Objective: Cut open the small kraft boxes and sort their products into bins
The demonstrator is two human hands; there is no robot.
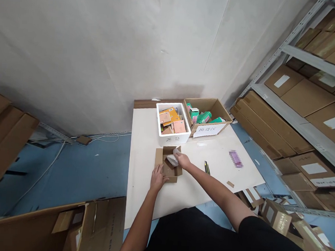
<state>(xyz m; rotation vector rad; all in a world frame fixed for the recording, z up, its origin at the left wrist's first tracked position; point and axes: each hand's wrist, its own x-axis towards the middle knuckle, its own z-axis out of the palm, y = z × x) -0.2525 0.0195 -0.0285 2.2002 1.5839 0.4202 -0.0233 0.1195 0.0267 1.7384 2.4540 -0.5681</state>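
A small open cardboard box [170,172] lies on the white table in front of me, its flaps folded out. My left hand [158,177] rests on the box's near left edge, fingers spread over the flap and wall. Above the box's far right part, my right hand [182,160] is closed on a crumpled piece of whitish, translucent wrapping [172,160]. Part of that wrapping hangs down inside the box. Whether anything is wrapped in it I cannot tell.
Behind the box stand a white foam bin [170,141] of flat packets and a larger carton [215,104] of green boxes. To the right lie a utility knife [207,167], a blurred purple item [235,159] and a cardboard scrap [230,184]. Shelves of cartons [310,93] line the right.
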